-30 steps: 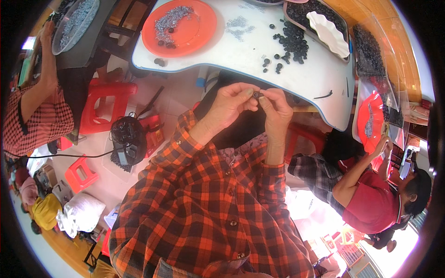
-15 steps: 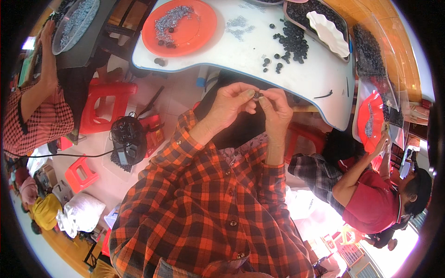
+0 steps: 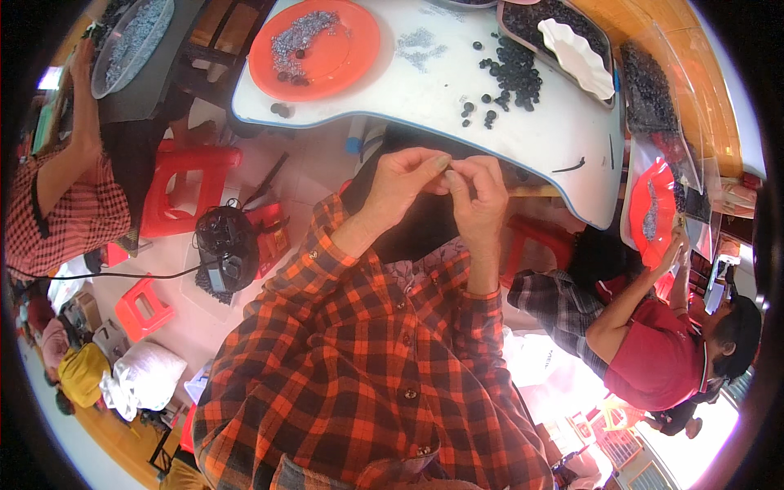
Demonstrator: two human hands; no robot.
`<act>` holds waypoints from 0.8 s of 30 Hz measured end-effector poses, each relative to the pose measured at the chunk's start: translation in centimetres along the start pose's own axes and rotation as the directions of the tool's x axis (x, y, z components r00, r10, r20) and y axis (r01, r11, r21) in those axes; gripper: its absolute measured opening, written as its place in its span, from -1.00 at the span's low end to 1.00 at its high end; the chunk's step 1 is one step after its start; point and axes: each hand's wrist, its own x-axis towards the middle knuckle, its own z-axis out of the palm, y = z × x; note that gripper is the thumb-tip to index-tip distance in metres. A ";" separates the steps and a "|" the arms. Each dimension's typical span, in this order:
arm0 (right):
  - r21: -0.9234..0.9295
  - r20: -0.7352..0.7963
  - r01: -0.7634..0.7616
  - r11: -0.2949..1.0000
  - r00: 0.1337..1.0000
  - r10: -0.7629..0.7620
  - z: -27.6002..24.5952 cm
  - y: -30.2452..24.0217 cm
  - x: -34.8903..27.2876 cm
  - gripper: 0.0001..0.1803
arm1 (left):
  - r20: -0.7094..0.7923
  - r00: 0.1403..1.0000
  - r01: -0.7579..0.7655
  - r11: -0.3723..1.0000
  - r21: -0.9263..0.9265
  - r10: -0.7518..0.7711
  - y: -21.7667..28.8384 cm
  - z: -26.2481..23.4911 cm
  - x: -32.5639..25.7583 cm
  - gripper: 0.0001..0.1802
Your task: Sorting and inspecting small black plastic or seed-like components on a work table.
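My left hand (image 3: 402,184) and my right hand (image 3: 478,194) meet in front of my chest, just off the near edge of the white table (image 3: 384,90). Their thumbs and forefingers pinch together on a small black round piece, mostly hidden by the fingertips now. Beyond them on the table lies a pile of small black round pieces (image 3: 516,77), with a few scattered toward the near edge. A red-orange plate (image 3: 351,69) at the left holds small greyish, shiny bits and several black pieces.
A tray of black pieces (image 3: 523,20) with a white wavy dish (image 3: 567,49) stands at the far right. Thin black strips (image 3: 570,166) lie near the table's right edge. One person (image 3: 653,351) works at the right, another (image 3: 65,196) at the left. Red stools (image 3: 184,192) stand on the floor.
My fingers have shifted round the small black piece, which showed between the fingertips before and is now mostly covered. Both hands stay in nearly the same place.
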 end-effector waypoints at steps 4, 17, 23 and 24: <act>-0.028 0.039 0.017 0.999 0.999 -0.016 0.2 -0.3 0.1 -0.86 | 0.011 1.000 -0.003 1.000 -0.013 0.003 -0.2 0.0 0.0 -0.78; 0.314 -0.003 -0.093 0.945 0.995 0.099 -0.6 -0.3 -0.1 -0.87 | 0.171 0.980 0.165 0.898 -0.407 -0.103 0.4 -1.1 0.6 -0.71; 0.449 0.008 -0.215 0.867 0.972 0.236 -0.5 0.2 -0.6 -0.89 | 0.230 0.971 0.164 0.870 -0.464 -0.060 0.1 -1.5 0.7 -0.67; 0.457 0.009 -0.222 0.861 0.970 0.245 -0.5 0.3 -0.6 -0.90 | 0.228 0.972 0.156 0.876 -0.456 -0.055 0.1 -1.4 0.6 -0.67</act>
